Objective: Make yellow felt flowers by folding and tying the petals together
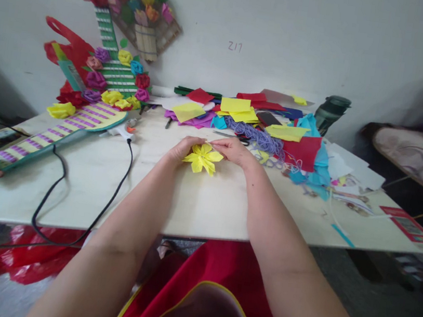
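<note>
Left grip: fingers (198,140) drawn in on the far left edge of the flower (202,159), almost no gap showing.
Right grip (235,151): fingertips pinched together at the flower's far right edge; exactly which part they had hold of could not be made out.
Flower: yellow, between both grips, petals spread toward the near side, above the surface (207,215).
Done: the petals looked shaped and gathered, so the flower seemed mostly formed.
Left: the work seemed to be at its base, which the fingers hid; whether that was fastened could not be told. No stem showed.
Finished blooms: several colours, on the striped stand (123,71), well left of the left grip; the flower was apart from them.
Scissors (244,141): just beyond the right grip, held by neither.
Yarn (256,135): purple, loosely heaped, beyond and right of the right grip.
Yellow sheets (235,106): flat, beyond both grips, not formed into petals.
</note>
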Tool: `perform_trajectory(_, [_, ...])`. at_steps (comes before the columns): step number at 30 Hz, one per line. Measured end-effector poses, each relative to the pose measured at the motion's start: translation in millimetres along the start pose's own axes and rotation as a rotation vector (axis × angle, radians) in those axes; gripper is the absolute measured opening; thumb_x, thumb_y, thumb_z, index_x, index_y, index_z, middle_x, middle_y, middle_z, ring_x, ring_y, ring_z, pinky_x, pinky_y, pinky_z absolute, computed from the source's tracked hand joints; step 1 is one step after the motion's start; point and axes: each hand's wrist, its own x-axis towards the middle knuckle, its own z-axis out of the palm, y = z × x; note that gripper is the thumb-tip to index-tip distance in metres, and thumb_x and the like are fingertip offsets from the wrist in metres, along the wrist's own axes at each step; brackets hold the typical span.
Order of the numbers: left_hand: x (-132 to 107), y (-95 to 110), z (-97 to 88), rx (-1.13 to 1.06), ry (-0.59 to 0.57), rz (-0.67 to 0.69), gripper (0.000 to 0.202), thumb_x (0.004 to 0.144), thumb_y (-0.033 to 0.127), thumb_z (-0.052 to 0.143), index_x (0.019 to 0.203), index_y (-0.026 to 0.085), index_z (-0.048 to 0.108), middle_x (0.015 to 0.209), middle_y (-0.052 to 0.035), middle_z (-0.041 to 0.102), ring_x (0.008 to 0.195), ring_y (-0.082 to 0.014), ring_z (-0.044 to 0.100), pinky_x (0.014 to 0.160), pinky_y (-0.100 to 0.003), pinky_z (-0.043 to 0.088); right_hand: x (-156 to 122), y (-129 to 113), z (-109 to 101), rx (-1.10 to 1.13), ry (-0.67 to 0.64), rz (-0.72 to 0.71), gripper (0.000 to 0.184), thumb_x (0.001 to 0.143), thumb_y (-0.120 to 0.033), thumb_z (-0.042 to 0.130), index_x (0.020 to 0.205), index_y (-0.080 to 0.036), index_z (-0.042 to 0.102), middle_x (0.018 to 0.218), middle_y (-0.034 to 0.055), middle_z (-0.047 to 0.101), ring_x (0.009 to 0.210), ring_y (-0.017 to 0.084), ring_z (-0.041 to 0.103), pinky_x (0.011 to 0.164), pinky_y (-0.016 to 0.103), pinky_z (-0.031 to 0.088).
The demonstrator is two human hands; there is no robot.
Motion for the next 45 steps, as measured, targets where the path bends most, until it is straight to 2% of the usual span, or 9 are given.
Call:
perform_trajectory(3, [3,0,0.2,-0.049,0.004,-0.058,0.026,0.067,0.037,0.061,0.067,0.012,0.065,0.066,-0.0065,0.067,0.061,-0.0181,0.061,0.063,-0.031,0.051,0,0,0,-0.009,0.012,0.007,0.035,0.081,-0.032,0.062,0.107,-0.014,0.076,0.062,-0.003,0.059,0.051,0.006,0.04,0.053,0.023,0.041])
perform_trajectory(8, [7,-2,-2.1,-0.067,0.026,-0.042,0.02,0.065,0.032,0.065,0.068,0.012,0.065,0.066,-0.0062,0.067,0.06,-0.0178,0.06,0.061,-0.031,0.05,2,2,1,-0.05,0.017,0.001,0.032,0.083,-0.032,0.062,0.108,-0.016,0.076,0.07,-0.0005,0.067,0.056,0.008,0.05,0.062,0.027,0.049])
perform_trajectory(12, [7,-4,-2.2,-0.041,0.046,-0.014,0.016,0.064,0.028,0.067,0.067,0.012,0.066,0.065,-0.0051,0.067,0.061,-0.0179,0.061,0.063,-0.03,0.05,6,5,2,-0.084,0.044,-0.102,0.026,0.083,-0.025,0.063,0.103,-0.017,0.078,0.091,0.0047,0.076,0.081,0.015,0.066,0.082,0.032,0.053])
perform_trajectory(15, [6,-6,-2.1,-0.018,0.049,0.022,0.015,0.064,0.027,0.067,0.068,0.012,0.067,0.066,-0.0051,0.067,0.063,-0.0186,0.062,0.064,-0.031,0.05,7,7,2,-0.127,0.057,-0.153,0.023,0.084,-0.022,0.062,0.101,-0.021,0.079,0.105,0.0065,0.077,0.099,0.018,0.068,0.093,0.035,0.052])
perform_trajectory(18, [5,-6,-2.1,-0.003,0.055,0.045,0.013,0.064,0.025,0.068,0.066,0.012,0.066,0.063,-0.0051,0.066,0.061,-0.019,0.063,0.063,-0.031,0.05,7,8,1,-0.187,0.071,-0.16,0.023,0.084,-0.023,0.064,0.103,-0.024,0.078,0.109,0.0067,0.076,0.103,0.02,0.069,0.096,0.037,0.052])
perform_trajectory(24, [2,-2,0.1,0.035,0.07,0.018,0.01,0.065,0.021,0.068,0.062,0.012,0.065,0.059,-0.0045,0.065,0.053,-0.0169,0.061,0.057,-0.028,0.047,9,11,1,-0.311,0.081,-0.142,0.026,0.086,-0.023,0.063,0.108,-0.028,0.076,0.111,0.0022,0.076,0.107,0.02,0.069,0.099,0.037,0.051])
perform_trajectory(31, [1,-2,-1.2,0.045,0.067,0.035,0.011,0.064,0.022,0.068,0.063,0.011,0.066,0.058,-0.0049,0.065,0.053,-0.0173,0.061,0.054,-0.028,0.046,8,10,1,-0.322,0.075,-0.179,0.025,0.087,-0.024,0.062,0.107,-0.031,0.076,0.11,-0.0011,0.076,0.105,0.018,0.07,0.099,0.035,0.052])
perform_trajectory(40, [-1,1,0.8,0.094,0.059,0.024,0.009,0.066,0.02,0.065,0.063,0.012,0.064,0.057,-0.0028,0.064,0.049,-0.0143,0.058,0.055,-0.026,0.045,10,14,0,-0.276,0.075,-0.189,0.023,0.086,-0.023,0.063,0.103,-0.027,0.078,0.105,0.0033,0.078,0.101,0.019,0.07,0.091,0.034,0.054])
perform_trajectory(45, [-4,5,1.5,0.128,0.04,0.028,0.011,0.068,0.022,0.064,0.062,0.012,0.064,0.056,-0.0025,0.062,0.049,-0.0138,0.057,0.053,-0.026,0.043,10,13,1,-0.232,0.09,-0.163,0.025,0.086,-0.034,0.06,0.095,-0.02,0.08,0.087,0.0026,0.077,0.087,0.019,0.069,0.081,0.032,0.053])
